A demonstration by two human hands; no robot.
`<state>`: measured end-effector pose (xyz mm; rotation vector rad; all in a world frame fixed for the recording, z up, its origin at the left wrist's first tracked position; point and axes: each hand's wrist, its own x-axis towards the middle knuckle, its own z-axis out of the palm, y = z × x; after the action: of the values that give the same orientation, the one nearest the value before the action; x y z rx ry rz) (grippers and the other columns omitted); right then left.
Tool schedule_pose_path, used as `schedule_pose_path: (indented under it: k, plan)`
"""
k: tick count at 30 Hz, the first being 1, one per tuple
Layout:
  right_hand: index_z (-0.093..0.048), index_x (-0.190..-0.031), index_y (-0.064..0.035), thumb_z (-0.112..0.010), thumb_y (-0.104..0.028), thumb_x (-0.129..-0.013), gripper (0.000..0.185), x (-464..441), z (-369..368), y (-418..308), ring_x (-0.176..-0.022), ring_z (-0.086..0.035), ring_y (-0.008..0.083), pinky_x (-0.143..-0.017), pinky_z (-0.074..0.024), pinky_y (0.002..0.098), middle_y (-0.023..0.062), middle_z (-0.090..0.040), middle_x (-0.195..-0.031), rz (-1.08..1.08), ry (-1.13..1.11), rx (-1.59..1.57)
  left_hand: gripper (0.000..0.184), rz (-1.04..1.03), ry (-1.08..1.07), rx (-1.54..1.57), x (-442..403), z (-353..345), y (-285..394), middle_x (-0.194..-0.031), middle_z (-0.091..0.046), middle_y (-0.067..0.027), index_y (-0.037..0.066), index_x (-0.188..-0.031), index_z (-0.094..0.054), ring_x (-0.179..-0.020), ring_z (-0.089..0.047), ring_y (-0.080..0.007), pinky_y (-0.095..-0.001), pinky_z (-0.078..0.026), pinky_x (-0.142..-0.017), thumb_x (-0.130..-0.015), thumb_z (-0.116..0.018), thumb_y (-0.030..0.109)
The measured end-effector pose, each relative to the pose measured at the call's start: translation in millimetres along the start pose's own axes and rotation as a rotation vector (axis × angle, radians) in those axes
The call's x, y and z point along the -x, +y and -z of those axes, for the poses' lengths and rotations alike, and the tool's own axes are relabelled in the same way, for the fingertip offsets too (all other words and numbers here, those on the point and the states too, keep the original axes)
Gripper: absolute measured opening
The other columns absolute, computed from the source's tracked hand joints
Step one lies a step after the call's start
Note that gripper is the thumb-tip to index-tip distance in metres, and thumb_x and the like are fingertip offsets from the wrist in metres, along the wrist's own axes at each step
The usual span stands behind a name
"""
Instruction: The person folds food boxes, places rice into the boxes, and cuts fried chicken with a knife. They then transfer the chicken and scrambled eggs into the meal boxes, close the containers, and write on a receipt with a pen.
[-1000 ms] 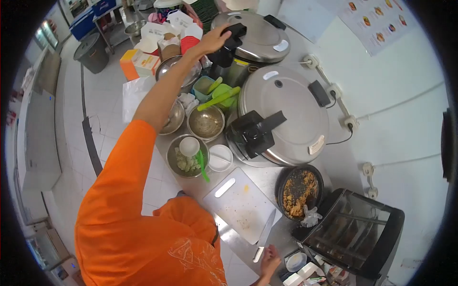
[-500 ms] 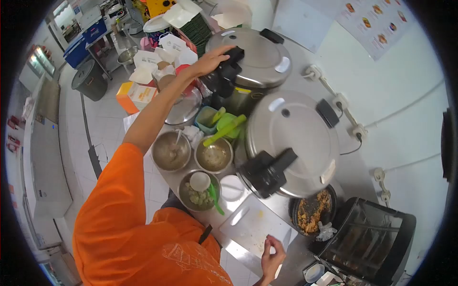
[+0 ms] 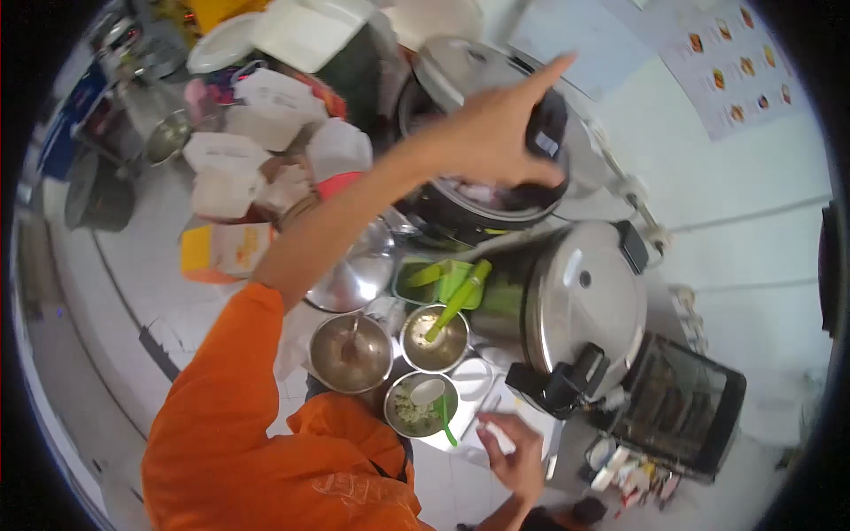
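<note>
Orange-sleeved left hand (image 3: 498,133), fingers wide, hovers over an open cooker (image 3: 447,219), upper centre; right hand (image 3: 521,456), lower centre, parts its fingers narrowly.

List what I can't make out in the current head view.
Head view:
Contents of the far cooker: partly covered by the left hand, otherwise blurred.
Whether the left hand touches the black latch: blurred.
Whether the right hand holds anything: blurred.
Chopping board: partly hidden by the right hand.
Print on the wall sheet: too small.
Inside of the toaster oven: dark behind glass.
</note>
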<state>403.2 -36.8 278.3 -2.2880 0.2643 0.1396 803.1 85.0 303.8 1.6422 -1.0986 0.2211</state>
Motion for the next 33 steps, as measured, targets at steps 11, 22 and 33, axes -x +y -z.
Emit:
schedule_pose_path:
  k: [11, 22, 33]
  plan:
    - [-0.068, -0.113, 0.0009, -0.076, -0.024, -0.088, 0.036, -402, 1, -14, -0.091, -0.074, 0.0279, -0.080, -0.0574, 0.0371, 0.0192, -0.074, -0.102, 0.263, 0.116, 0.215, 0.099, 0.038, -0.026, 0.092, -176, 39, 10, -0.119, -0.067, -0.0324, -0.016, -0.143, -0.042, -0.102, -0.069, -0.0318, -0.0352, -0.054, -0.090, -0.075, -0.086, 0.042]
    - [-0.055, -0.134, -0.0009, -0.076, -0.041, -0.079, 0.071, -476, -47, -9, -0.119, -0.064, 0.0394, -0.101, -0.0508, 0.0485, 0.0244, -0.065, -0.125, 0.181, -0.207, 0.556, 0.074, 0.046, -0.099, 0.157, -212, 43, 5, -0.099, -0.074, -0.0211, -0.014, -0.118, -0.066, -0.083, -0.071, -0.0256, -0.0337, -0.057, -0.078, -0.074, -0.088, 0.042]
    - [-0.055, -0.137, -0.0008, -0.051, -0.065, -0.098, 0.075, -382, 55, 2, -0.117, -0.064, 0.0412, -0.099, -0.0528, 0.0588, 0.0270, -0.061, -0.132, 0.055, -0.290, -1.606, 0.071, 0.012, -0.081, -0.154, -216, 35, 15, -0.125, -0.068, -0.0240, 0.000, -0.122, -0.071, -0.117, -0.067, -0.0334, -0.0344, -0.053, -0.099, -0.075, -0.082, 0.052]
